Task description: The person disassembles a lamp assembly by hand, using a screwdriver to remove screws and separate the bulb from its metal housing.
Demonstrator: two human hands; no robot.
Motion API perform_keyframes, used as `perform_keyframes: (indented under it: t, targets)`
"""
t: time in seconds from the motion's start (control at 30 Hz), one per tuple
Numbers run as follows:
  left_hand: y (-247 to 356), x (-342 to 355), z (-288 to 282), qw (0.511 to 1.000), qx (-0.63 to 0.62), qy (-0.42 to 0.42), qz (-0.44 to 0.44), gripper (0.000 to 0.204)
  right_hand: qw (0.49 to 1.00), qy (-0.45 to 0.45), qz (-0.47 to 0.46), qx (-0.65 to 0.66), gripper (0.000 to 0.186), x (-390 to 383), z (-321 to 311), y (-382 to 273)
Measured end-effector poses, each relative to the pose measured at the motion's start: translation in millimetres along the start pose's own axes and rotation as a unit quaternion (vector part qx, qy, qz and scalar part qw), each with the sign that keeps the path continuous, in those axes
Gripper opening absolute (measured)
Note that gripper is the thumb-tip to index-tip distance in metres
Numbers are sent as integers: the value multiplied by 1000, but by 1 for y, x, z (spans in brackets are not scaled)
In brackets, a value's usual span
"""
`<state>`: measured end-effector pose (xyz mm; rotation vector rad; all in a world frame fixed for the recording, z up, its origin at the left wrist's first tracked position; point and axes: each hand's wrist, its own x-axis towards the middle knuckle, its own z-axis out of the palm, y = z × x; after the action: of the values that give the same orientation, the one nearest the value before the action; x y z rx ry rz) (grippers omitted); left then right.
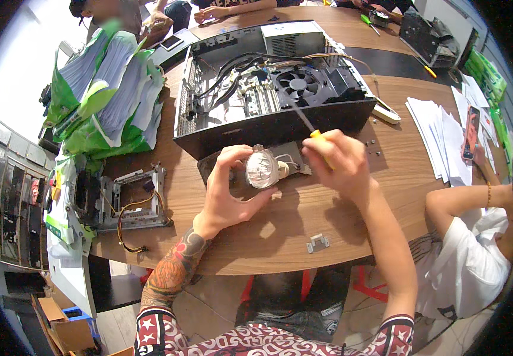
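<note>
My left hand (227, 199) is closed around a round glass reflector lamp (259, 168) with a pale base and short wires, in front of the computer case. A dark flat plate (298, 163) lies under and behind the lamp. My right hand (342, 160), to the right of the lamp, grips a screwdriver with a yellow handle (322, 143); its shaft points up and left toward the case. The open black desktop case (327, 117) shows a fan (298, 84), cables and a board. A small metal bracket (317, 243) lies on the table below my hands.
Green-wrapped paper stacks (102, 95) and a metal frame with wires (132, 222) are at left. Screws (374, 148), loose papers (428, 130) and a seated co-worker (464, 261) holding a phone (470, 133) are at right. Other people (221, 13) sit across the wooden table (268, 237).
</note>
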<state>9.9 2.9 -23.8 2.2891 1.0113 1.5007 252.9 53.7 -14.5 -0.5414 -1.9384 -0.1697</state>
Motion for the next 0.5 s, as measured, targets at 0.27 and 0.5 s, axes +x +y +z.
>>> perform_keyframes:
  t: [0.27,0.5]
  targets:
    - [14,4,-7,993,-41,-90,-62,73,995,56,82,-24,18,-6,-12,18]
    - [17,7,-7,990,-28,-134,-20,74,996,44,78,-26,19,-6,-10,16]
